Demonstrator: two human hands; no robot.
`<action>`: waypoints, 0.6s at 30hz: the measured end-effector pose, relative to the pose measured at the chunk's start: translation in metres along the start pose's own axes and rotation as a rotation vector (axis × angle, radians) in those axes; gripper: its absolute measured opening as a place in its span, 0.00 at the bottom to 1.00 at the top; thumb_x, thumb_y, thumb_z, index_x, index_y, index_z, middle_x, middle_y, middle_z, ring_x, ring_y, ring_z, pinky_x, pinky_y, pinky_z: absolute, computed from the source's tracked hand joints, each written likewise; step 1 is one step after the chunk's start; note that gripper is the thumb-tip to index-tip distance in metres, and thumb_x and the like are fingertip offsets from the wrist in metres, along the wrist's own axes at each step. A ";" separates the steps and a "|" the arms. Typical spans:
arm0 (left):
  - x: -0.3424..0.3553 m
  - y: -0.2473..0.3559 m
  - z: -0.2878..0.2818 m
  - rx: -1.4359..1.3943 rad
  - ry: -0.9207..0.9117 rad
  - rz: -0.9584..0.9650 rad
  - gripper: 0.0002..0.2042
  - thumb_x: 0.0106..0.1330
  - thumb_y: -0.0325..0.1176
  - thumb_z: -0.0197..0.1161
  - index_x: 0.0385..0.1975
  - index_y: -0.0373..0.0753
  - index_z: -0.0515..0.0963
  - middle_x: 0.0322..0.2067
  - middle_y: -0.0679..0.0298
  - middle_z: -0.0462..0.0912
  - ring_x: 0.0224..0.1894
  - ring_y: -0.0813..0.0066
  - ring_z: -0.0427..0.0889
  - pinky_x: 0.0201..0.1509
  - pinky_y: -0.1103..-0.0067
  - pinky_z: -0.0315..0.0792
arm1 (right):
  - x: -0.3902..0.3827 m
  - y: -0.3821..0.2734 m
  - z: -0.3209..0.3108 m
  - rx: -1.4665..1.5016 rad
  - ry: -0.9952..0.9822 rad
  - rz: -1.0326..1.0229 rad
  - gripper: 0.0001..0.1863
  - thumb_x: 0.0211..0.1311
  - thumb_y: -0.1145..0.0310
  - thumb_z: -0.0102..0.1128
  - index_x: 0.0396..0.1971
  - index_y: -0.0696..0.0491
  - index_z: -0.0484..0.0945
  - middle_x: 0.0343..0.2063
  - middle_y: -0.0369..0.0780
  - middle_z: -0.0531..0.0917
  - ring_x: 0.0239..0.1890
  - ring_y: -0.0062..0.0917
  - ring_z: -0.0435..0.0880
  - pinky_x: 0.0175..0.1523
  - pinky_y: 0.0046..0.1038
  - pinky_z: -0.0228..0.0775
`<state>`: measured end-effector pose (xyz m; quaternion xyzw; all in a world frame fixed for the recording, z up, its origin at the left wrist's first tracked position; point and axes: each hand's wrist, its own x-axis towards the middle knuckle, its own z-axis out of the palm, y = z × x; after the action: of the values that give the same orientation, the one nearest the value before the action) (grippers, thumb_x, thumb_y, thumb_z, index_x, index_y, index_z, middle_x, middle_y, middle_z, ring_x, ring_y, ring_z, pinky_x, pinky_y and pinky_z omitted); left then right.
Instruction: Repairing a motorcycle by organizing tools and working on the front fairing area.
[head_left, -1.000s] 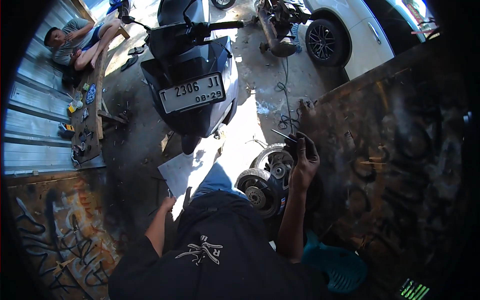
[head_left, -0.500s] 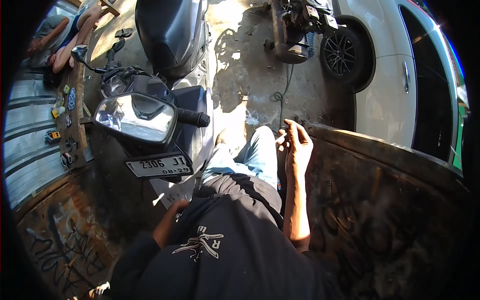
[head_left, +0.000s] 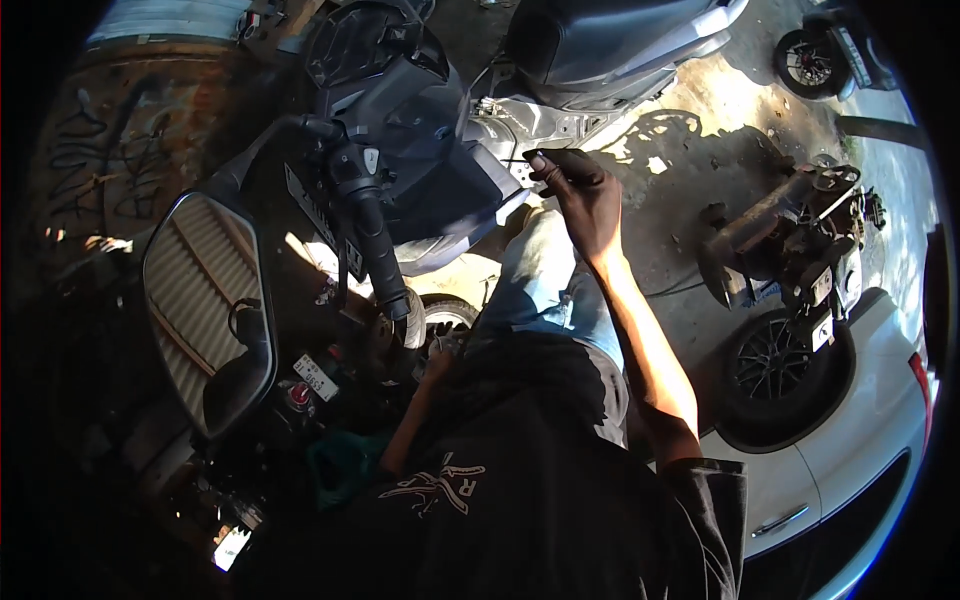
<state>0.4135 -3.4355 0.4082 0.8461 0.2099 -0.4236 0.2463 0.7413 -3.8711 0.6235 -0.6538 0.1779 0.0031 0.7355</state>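
My right hand (head_left: 580, 190) is raised in front of the dark scooter (head_left: 430, 190), beyond my knees. Its thumb and fingers are pinched together at the tips. A thin dark line shows by the fingertips, too small to name. My left hand (head_left: 437, 362) hangs low beside my left hip, close to a wheel (head_left: 448, 315). Its fingers are in shadow and partly hidden, so any hold is unclear. Between that hand and the scooter's body are the handlebar grip (head_left: 375, 250) and, further left, the large mirror (head_left: 212, 310).
A wheeled machine with an engine (head_left: 790, 240) stands on the right, beside a white car (head_left: 800, 480). Another vehicle with a plate (head_left: 315, 378) sits in shadow at lower left, near a green cloth-like thing (head_left: 345, 465). A rusty marked panel (head_left: 130, 160) stands at far left.
My view has turned and moved closer to the scooter's handlebar. My right hand has risen away from my leg toward the scooter. The left hand now shows beside a wheel.
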 end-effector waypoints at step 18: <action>-0.081 0.250 0.070 -1.159 0.127 -0.497 0.17 0.69 0.50 0.52 0.22 0.46 0.70 0.14 0.72 0.67 0.12 0.83 0.63 0.15 0.81 0.59 | 0.140 0.030 0.041 -0.102 -0.427 0.115 0.14 0.57 0.62 0.66 0.36 0.57 0.84 0.22 0.39 0.84 0.22 0.17 0.80 0.28 0.20 0.70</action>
<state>0.4662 -3.6869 0.4979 0.5248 0.6097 -0.2344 0.5458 0.8758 -3.8590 0.5613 -0.6635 0.0550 0.1922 0.7210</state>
